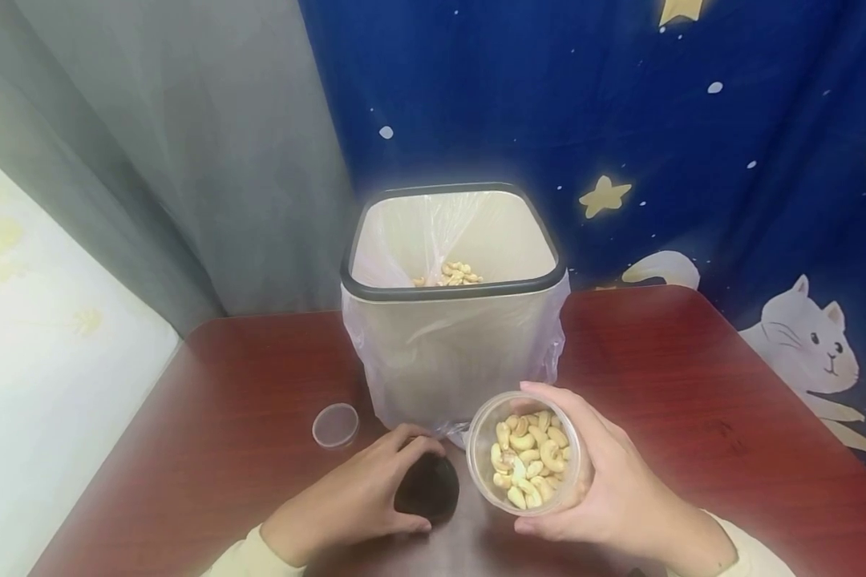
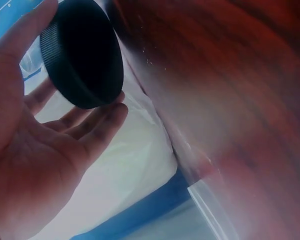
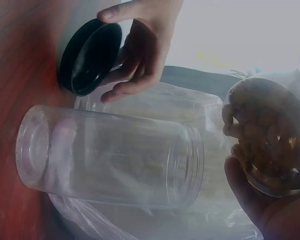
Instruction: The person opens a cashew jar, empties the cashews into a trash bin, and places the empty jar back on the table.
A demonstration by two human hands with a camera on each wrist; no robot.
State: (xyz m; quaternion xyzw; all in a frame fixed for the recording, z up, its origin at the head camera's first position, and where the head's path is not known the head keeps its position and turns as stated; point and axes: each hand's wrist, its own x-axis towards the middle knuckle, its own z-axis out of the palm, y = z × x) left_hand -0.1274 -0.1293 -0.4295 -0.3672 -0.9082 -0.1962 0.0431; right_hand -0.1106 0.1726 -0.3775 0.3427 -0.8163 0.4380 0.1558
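My left hand (image 1: 364,489) holds a black ribbed screw lid (image 2: 82,55) between thumb and fingers, its hollow underside showing in the left wrist view. My right hand (image 1: 613,481) grips a clear plastic tub (image 1: 577,465) around its side. Cashews (image 1: 530,457) fill the tub, which is tilted so that its open mouth faces the head camera. Upright on the table in the right wrist view stands a clear plastic jar (image 3: 110,155), lidless, close to the left hand and the black lid. Both hands are in front of a lined bin (image 1: 455,344).
More cashews (image 1: 458,274) lie inside the bin, whose plastic bag (image 1: 357,328) folds over its dark rim. A small clear round lid (image 1: 335,425) lies on the red-brown table (image 1: 260,385) left of the bin. Grey and blue curtains (image 1: 462,96) hang behind.
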